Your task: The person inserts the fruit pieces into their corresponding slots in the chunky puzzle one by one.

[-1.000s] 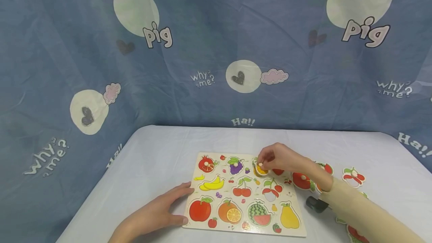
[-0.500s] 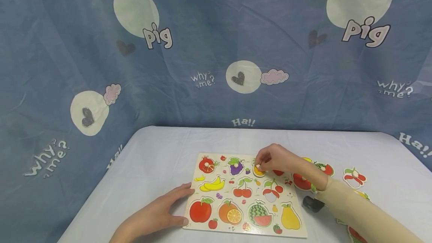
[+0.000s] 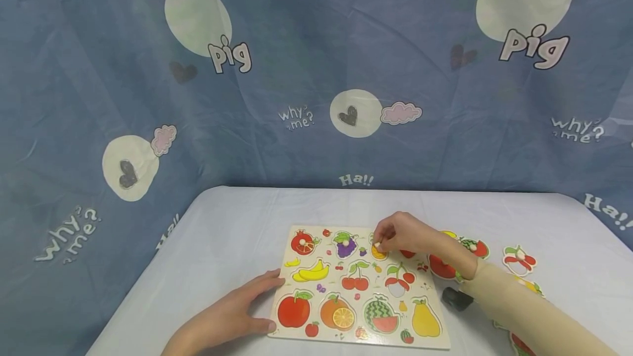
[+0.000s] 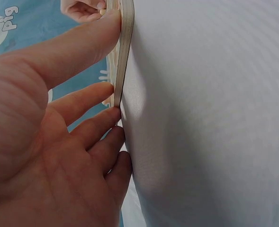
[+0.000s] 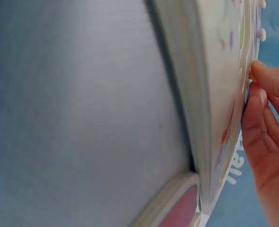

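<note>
A wooden fruit puzzle board [image 3: 333, 306] lies flat on the white table. Near its far edge my right hand [image 3: 407, 233] pinches the small knob of a yellow pineapple piece [image 3: 379, 252], which lies over its slot in the top row; the hand covers the piece's upper part. My left hand [image 3: 232, 307] rests against the board's left edge, fingers fairly straight and thumb at the near corner. In the left wrist view its fingertips touch the board's side [image 4: 124, 56]. A knobbed pomegranate piece [image 3: 302, 242] and a grape piece [image 3: 345, 245] sit in the board.
Right of the board lie several loose knobbed pieces, among them a watermelon piece [image 3: 476, 248] and a cherry-like piece [image 3: 519, 260]. A small black object [image 3: 456, 299] sits by the right sleeve [image 3: 524, 306]. A blue printed cloth [image 3: 306, 70] hangs behind the table.
My right hand has shifted slightly left, and the pineapple piece has gone from tilted to lying flatter over its slot. The left hand has stayed at the board's edge.
</note>
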A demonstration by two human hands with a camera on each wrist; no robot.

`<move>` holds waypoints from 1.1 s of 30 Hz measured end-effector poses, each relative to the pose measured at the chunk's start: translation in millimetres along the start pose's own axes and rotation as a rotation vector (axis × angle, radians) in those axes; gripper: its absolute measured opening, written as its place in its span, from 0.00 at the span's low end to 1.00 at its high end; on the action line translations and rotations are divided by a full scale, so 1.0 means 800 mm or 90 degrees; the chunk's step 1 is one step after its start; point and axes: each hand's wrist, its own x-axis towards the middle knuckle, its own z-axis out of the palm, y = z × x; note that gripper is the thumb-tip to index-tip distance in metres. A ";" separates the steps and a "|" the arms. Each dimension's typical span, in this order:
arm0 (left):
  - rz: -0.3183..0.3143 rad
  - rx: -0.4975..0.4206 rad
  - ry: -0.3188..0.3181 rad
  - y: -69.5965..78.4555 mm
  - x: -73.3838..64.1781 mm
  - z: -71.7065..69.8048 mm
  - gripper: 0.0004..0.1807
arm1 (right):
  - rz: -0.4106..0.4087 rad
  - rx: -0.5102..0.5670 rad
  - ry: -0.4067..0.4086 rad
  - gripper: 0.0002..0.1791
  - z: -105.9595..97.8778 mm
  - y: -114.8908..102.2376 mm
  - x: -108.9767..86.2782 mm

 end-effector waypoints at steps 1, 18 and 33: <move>0.002 0.001 0.000 0.000 0.000 0.000 0.42 | 0.005 -0.001 -0.002 0.04 0.000 0.000 0.000; -0.008 0.012 0.005 0.002 0.000 0.001 0.43 | -0.054 -0.012 0.004 0.09 -0.019 -0.004 -0.026; -0.014 0.018 0.006 0.000 0.001 0.003 0.44 | -0.043 -0.051 0.037 0.13 -0.034 -0.017 -0.073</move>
